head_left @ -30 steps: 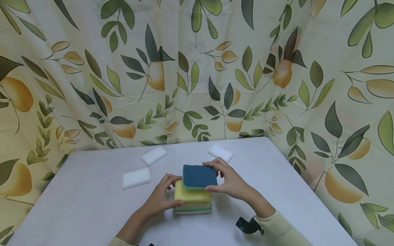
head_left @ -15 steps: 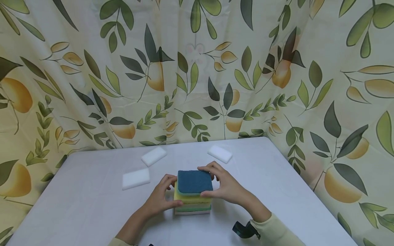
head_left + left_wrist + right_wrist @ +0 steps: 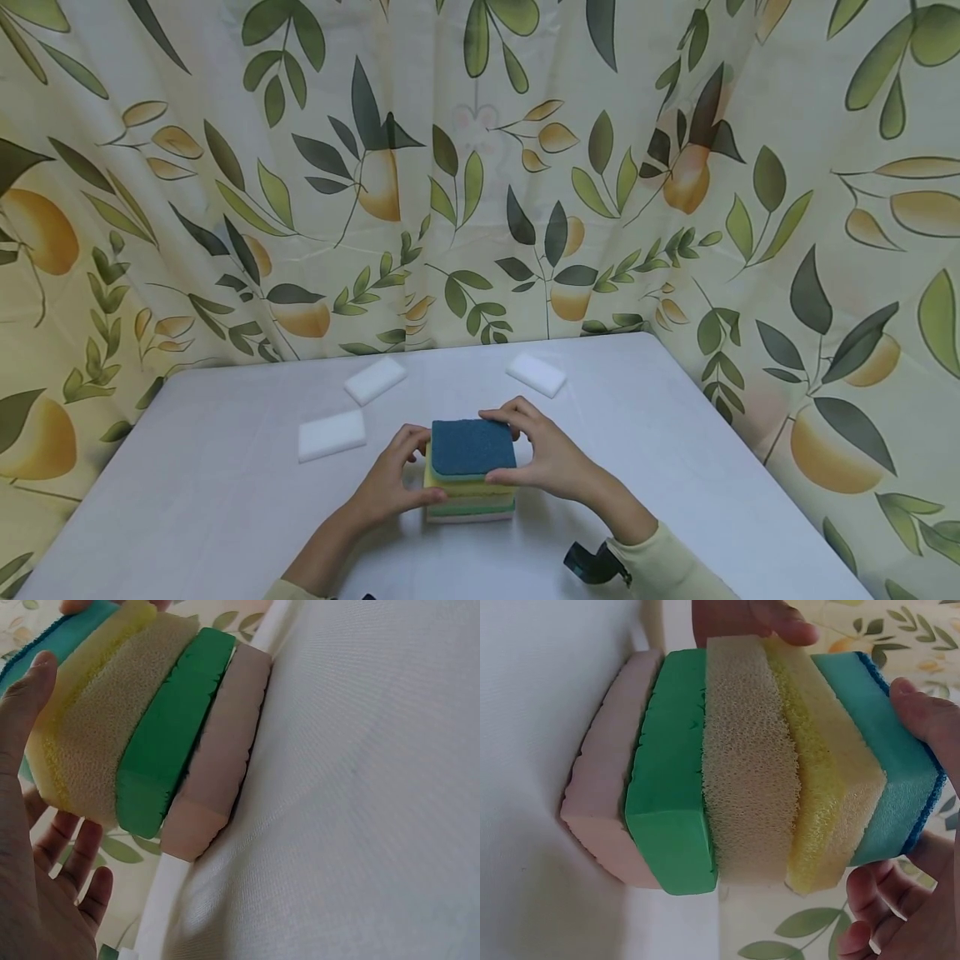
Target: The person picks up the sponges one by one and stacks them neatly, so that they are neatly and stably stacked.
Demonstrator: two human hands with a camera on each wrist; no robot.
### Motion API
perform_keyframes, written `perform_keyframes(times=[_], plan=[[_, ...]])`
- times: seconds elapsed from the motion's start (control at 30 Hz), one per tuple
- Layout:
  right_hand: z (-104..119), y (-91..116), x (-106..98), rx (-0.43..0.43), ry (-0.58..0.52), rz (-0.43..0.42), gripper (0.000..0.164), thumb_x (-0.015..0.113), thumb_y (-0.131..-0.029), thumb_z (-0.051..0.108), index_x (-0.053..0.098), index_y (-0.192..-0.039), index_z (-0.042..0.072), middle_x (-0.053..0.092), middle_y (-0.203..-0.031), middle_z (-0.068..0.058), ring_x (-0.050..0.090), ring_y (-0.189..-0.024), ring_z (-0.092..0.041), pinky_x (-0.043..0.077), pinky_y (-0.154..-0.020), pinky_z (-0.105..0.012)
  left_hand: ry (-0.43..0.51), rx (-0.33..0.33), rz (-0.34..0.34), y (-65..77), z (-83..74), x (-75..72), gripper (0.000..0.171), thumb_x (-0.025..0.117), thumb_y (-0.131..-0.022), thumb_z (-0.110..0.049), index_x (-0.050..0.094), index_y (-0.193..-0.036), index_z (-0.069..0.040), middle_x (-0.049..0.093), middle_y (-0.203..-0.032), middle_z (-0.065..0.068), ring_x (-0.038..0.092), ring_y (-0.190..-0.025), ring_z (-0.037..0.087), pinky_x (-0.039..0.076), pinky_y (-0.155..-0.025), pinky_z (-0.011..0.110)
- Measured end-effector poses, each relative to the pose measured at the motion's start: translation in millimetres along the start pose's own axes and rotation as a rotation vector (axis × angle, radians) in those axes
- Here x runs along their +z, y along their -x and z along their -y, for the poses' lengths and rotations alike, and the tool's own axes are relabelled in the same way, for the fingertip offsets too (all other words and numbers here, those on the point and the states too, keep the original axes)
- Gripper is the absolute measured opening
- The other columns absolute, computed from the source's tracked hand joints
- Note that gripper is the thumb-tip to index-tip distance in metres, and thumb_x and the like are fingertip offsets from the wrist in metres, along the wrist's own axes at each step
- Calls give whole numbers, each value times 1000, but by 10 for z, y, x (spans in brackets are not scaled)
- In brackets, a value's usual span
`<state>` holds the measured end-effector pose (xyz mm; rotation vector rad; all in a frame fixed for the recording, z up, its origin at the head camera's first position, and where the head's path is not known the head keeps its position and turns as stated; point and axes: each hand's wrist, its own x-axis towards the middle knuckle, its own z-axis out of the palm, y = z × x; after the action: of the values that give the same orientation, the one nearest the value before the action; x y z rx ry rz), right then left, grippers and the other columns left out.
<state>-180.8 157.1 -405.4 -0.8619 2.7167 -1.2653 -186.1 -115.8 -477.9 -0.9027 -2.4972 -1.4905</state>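
Note:
A stack of sponges rises from the white table in the head view. At its base, in the right wrist view, lies a pink sponge, with a green sponge on it. Above these come a porous beige sponge and a yellow sponge. Topmost is a teal sponge with a dark blue scouring face up. My right hand pinches its right side, thumb near and fingers far. With thumb and fingers, my left hand grips the left side of the stack at the yellow sponge.
Three flat white pads lie farther back: one pad at left, another pad behind it, a third pad behind my right hand. A leaf-patterned curtain hangs behind the table. A black device sits by the right sleeve.
My right hand has brought the teal sponge left and down, so it now lies squarely over the yellow one. The left hand has stayed at the stack's side.

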Motion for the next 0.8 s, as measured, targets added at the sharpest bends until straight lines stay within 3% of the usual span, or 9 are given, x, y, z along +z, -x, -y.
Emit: perform_keyframes(times=[0.2, 0.43, 0.67, 0.8], plan=[[-6, 0, 16, 12, -12, 12, 77, 84, -74, 46, 55, -140, 19, 49, -117, 11, 46, -99, -15, 40, -81, -37, 0, -5, 1, 0, -1, -2, 66, 83, -75, -42, 56, -133, -27, 50, -121, -9, 49, -102, 10, 46, -85, 39], [-28, 5, 32, 15, -7, 4, 74, 84, -74, 45, 56, -138, 24, 49, -117, 12, 47, -99, -14, 40, -81, -35, 3, -5, 6, -5, -4, -4, 66, 83, -75, -42, 55, -134, -28, 50, -121, -9, 49, -102, 10, 46, -85, 40], [-38, 8, 41, 13, -21, 9, 73, 85, -74, 43, 56, -138, 22, 49, -117, 11, 45, -98, -16, 42, -80, -44, 5, -5, 9, -5, -18, -9, 67, 82, -75, -42, 54, -134, -29, 50, -119, -9, 48, -101, 10, 46, -86, 41], [-41, 7, 40, 17, -25, 12, 73, 85, -74, 43, 56, -138, 25, 49, -117, 11, 45, -98, -16, 41, -80, -43, 1, -7, 11, -4, -29, -13, 67, 82, -76, -42, 54, -135, -28, 50, -119, -9, 49, -101, 12, 45, -86, 41]])
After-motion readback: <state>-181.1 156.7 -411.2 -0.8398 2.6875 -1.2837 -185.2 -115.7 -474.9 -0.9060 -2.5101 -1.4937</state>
